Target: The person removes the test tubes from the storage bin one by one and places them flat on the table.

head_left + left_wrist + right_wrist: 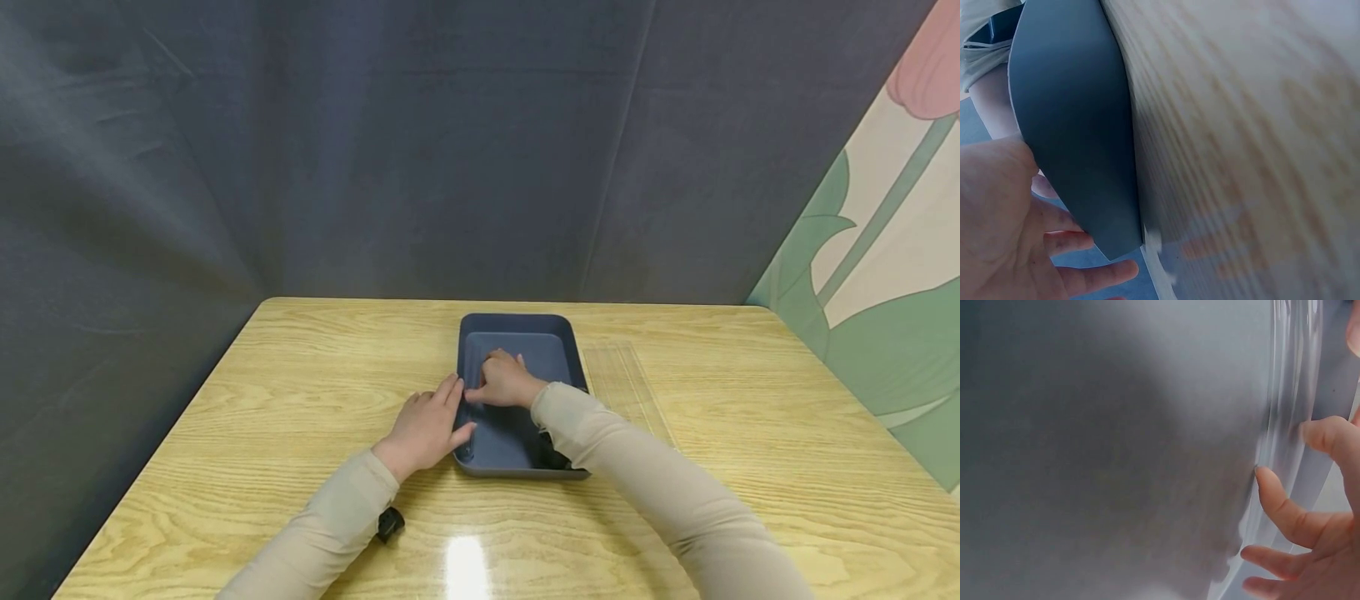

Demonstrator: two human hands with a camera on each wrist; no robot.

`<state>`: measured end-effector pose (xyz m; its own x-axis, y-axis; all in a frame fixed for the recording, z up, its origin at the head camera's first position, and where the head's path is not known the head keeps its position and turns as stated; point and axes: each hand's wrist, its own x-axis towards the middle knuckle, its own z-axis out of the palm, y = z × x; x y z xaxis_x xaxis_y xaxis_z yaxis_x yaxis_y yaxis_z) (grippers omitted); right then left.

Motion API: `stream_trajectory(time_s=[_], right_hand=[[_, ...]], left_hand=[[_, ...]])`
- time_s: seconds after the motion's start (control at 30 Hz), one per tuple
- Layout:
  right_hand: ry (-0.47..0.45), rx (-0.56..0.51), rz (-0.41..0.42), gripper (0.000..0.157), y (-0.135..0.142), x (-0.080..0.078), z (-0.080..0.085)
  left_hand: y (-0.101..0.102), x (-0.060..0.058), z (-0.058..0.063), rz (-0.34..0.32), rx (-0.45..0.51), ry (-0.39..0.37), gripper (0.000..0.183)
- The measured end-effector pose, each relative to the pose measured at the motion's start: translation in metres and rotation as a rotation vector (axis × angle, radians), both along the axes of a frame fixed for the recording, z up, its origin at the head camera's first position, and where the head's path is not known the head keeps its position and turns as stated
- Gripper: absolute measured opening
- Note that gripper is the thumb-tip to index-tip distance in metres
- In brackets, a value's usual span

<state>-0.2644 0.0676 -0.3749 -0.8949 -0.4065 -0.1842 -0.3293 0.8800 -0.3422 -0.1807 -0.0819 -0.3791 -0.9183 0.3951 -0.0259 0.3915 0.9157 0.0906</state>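
A dark blue-grey rectangular tray (517, 323) sits on the wooden table. My left hand (426, 423) rests at its left rim, fingers extended and thumb over the edge; in the left wrist view the palm (991, 219) lies by the tray's outer wall (1079, 125). My right hand (506, 379) reaches into the tray at the left inner side. A clear plastic strip (1291, 369) runs along that side in the right wrist view. The thumb and index finger of the right hand (1322, 537) appear to pinch it from both sides.
Clear, flat plastic strips (622, 379) lie on the table (337, 350) just right of the tray. A dark curtain (450, 167) hangs behind the table, and a flower-patterned cloth (892, 308) covers the right side.
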Motion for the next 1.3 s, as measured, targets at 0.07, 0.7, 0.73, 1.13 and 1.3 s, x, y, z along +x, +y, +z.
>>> stream_trajectory(time_s=[0.07, 0.7, 0.73, 1.13, 1.3], right_hand=[[-0.003, 0.000, -0.006, 0.040, 0.000, -0.001, 0.000], [0.028, -0.048, -0.085, 0.047, -0.002, 0.000, -0.002], [0.027, -0.046, -0.089, 0.047, -0.002, 0.000, -0.002], [0.025, -0.041, -0.117, 0.045, 0.002, -0.002, 0.007], [0.024, -0.049, -0.121, 0.043, 0.004, -0.004, 0.010]], left_hand=[[0.000, 0.000, 0.000, -0.003, 0.005, 0.004, 0.068], [0.001, 0.000, -0.002, -0.002, 0.006, 0.010, 0.068], [0.001, 0.000, -0.002, -0.002, 0.004, 0.009, 0.069], [0.000, 0.000, -0.001, 0.000, 0.018, -0.010, 0.069], [0.000, 0.000, -0.001, 0.000, 0.017, -0.012, 0.069]])
